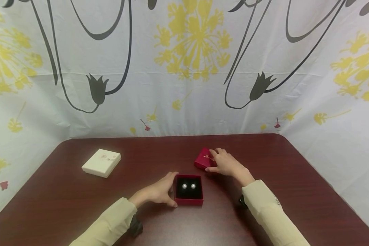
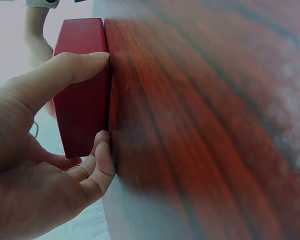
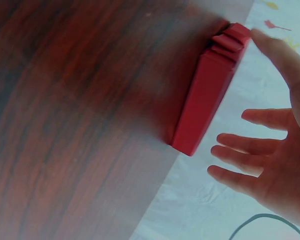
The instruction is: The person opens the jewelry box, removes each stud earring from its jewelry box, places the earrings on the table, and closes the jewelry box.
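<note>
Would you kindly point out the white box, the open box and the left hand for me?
White box [image 1: 101,161]: head view, on the middle of its top.
Open box [image 1: 189,202]: head view, on its near outer wall.
Left hand [image 1: 157,191]: head view, on the back of the hand.

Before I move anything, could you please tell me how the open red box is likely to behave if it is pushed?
The open red box sits low and flat, so it would probably slide rather than tip or roll. It looks straight-sided, suggesting stiff card. The two pearl-like beads seem seated in the black insert, so a gentle push may leave them in place.
</note>
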Tool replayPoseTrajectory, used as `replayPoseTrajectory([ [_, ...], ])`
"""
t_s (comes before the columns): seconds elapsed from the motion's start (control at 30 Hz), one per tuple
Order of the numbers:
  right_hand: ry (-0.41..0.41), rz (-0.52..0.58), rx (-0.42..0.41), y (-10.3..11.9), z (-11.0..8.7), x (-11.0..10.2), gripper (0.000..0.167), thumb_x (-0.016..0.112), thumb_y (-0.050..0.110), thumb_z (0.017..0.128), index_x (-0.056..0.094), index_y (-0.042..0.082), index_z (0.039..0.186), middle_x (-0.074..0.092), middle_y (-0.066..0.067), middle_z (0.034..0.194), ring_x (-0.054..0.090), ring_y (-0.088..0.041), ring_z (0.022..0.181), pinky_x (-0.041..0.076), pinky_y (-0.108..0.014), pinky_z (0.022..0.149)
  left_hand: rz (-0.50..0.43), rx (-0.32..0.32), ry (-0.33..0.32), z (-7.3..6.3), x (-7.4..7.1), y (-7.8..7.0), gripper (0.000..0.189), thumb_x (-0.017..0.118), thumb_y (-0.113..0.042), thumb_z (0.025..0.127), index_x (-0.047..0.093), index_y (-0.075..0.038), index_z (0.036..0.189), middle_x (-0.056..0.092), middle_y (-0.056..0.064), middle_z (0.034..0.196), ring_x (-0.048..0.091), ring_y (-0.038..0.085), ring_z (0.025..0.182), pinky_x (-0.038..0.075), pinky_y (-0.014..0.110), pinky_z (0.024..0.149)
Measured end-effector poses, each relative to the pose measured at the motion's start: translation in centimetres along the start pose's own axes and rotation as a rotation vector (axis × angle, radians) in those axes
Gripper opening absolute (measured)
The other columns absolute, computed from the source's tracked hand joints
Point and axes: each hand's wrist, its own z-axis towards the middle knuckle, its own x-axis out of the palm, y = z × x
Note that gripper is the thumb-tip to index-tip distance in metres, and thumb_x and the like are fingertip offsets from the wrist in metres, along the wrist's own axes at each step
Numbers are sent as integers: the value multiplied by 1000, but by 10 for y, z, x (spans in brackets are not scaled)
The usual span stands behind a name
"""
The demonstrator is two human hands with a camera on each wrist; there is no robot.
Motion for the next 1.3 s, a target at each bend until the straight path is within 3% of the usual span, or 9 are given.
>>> replayPoseTrajectory([
  [0.37, -152, -51, -146, 11, -16, -6, 56, 70, 28, 74, 53, -2, 118, 53, -19, 107, 54, -28, 90, 48, -40, 77, -1, -13, 4, -1, 1, -1, 98, 80, -14, 58, 21, 11, 132, 41, 4, 93, 45, 9, 72, 39, 26, 74],
  [0.53, -148, -26, -170, 19, -23, -7, 56, 70, 27, 74, 52, 0, 119, 52, -18, 108, 55, -26, 87, 50, -37, 73, -8, -23, 4, -1, 1, 0, 100, 81, -14, 58, 20, 11, 133, 40, 5, 94, 45, 10, 72, 40, 25, 71],
  [0.87, -160, -31, -279, 32, -34, -5, 56, 69, 26, 76, 50, -5, 118, 52, -18, 110, 55, -28, 98, 47, -38, 80, -18, -18, 0, 0, 1, 0, 99, 81, -12, 58, 20, 12, 132, 40, 5, 93, 44, 10, 71, 40, 23, 68],
  [1.07, -226, -61, -383, 39, -38, -3, 47, 69, 24, 75, 55, -3, 111, 55, -13, 104, 56, -22, 93, 47, -34, 80, -17, -8, 2, 0, 2, 0, 99, 81, -12, 58, 20, 13, 132, 40, 5, 92, 44, 10, 71, 40, 22, 66],
  [1.3, -218, -41, -445, 48, -41, -2, 44, 72, 21, 73, 57, -2, 108, 56, -11, 100, 57, -18, 87, 49, -30, 76, -19, -4, 1, 0, 2, 0, 100, 81, -12, 58, 20, 13, 132, 40, 5, 92, 44, 10, 71, 40, 22, 66],
])
